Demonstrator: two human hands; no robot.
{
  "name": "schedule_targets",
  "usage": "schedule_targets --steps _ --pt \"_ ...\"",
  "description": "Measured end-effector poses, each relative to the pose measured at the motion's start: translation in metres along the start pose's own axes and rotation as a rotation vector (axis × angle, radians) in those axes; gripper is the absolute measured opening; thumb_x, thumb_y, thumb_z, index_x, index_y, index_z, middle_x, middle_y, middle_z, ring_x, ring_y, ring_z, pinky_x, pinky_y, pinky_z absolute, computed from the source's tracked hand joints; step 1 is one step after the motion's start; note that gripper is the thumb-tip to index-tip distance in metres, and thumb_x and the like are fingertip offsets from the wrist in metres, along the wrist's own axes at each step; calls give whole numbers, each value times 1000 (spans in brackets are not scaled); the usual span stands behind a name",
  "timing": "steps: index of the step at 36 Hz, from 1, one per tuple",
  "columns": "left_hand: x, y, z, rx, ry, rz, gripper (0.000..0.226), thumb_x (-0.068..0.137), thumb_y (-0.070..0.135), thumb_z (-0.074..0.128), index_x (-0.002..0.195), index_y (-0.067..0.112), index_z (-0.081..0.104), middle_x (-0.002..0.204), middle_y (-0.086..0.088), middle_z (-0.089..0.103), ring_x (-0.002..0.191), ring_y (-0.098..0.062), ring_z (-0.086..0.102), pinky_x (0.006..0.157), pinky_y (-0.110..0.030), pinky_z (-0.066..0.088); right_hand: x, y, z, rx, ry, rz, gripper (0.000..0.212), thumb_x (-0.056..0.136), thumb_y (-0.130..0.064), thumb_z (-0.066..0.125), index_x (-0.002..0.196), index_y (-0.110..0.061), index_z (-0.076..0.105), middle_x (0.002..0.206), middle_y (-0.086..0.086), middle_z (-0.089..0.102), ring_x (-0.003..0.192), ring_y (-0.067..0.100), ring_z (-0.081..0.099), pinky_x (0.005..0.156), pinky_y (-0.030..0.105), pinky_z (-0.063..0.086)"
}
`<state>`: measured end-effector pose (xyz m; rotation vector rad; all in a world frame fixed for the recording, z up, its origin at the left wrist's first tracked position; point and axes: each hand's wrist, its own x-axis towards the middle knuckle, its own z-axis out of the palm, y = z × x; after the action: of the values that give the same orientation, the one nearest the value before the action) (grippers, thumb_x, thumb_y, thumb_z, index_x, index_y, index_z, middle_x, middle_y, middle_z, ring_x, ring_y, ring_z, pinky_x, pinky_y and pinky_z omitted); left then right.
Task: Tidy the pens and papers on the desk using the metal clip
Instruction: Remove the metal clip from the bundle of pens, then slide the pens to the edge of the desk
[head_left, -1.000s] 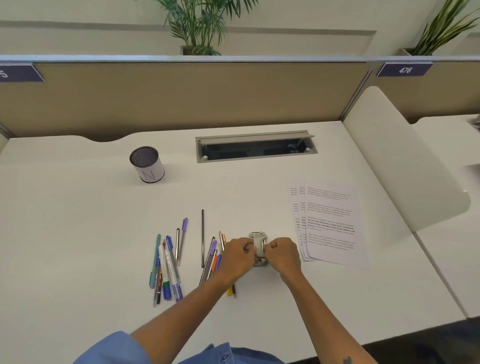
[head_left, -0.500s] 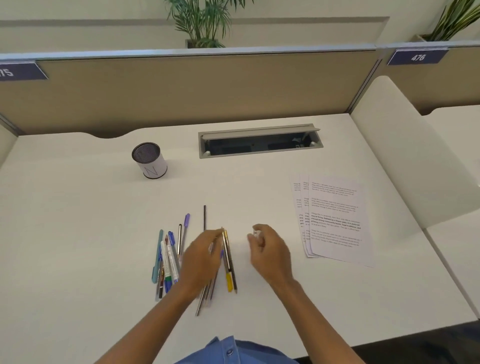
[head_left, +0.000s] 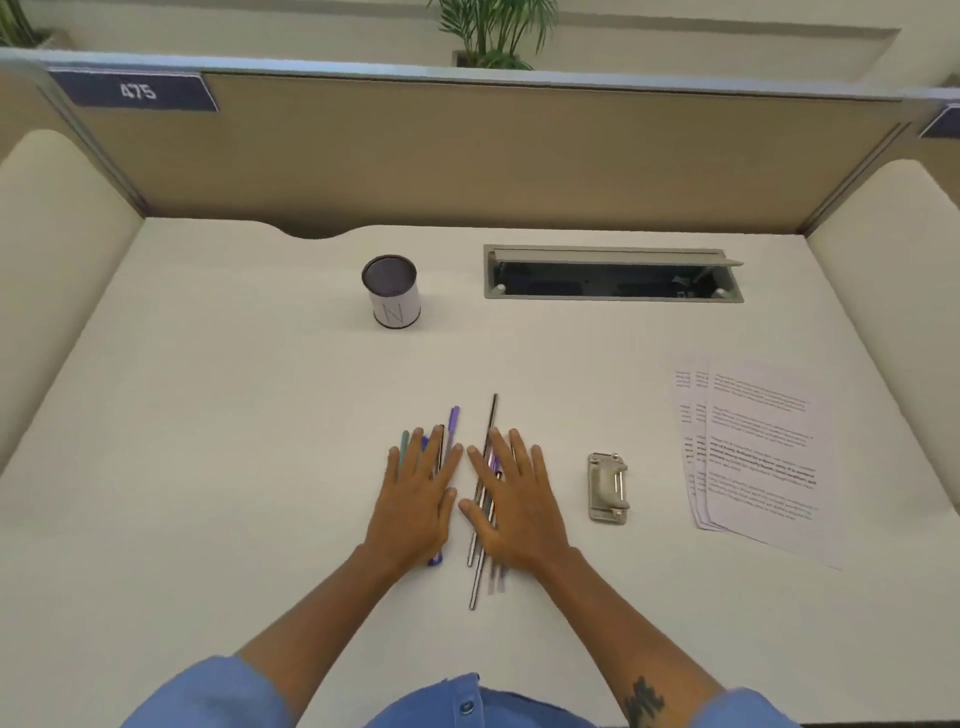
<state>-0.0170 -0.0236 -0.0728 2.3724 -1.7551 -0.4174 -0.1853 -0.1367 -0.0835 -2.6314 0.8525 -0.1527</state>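
Several pens (head_left: 480, 525) lie on the white desk in two loose groups. My left hand (head_left: 420, 493) rests flat, fingers spread, on the left group, where purple and teal tips stick out beyond the fingers. My right hand (head_left: 511, 501) lies flat on the right group of grey and purple pens. The metal clip (head_left: 607, 487) lies free on the desk to the right of my right hand. A fanned stack of printed papers (head_left: 758, 457) lies further right. Neither hand grips anything.
A white pen cup (head_left: 392, 292) with a dark inside stands at the back left of the pens. A recessed cable tray (head_left: 613, 274) is set into the desk at the back. Tan partitions (head_left: 467, 150) and cream side panels (head_left: 883, 270) bound the desk.
Both hands let go of the metal clip and moved left onto the pens, now lying flat on them. The pens have been pushed closer together. The camera view has shifted left.
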Motion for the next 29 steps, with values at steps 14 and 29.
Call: schedule_targets --steps 14,29 --pt "-56 -114 -18 -147 56 -123 65 109 16 37 169 7 16 179 -13 1 166 -38 -4 135 -57 10 61 -128 64 91 -34 -29 70 110 -54 34 170 -22 21 181 6 6 167 22 -7 136 49 9" --pt "-166 -292 -64 -277 103 -289 65 110 30 24 171 15 9 181 -1 2 168 -27 -6 136 -55 9 109 -339 146 141 -77 -152 65 113 -45 26 171 -17 15 181 8 3 167 25 -6 136 49 6"
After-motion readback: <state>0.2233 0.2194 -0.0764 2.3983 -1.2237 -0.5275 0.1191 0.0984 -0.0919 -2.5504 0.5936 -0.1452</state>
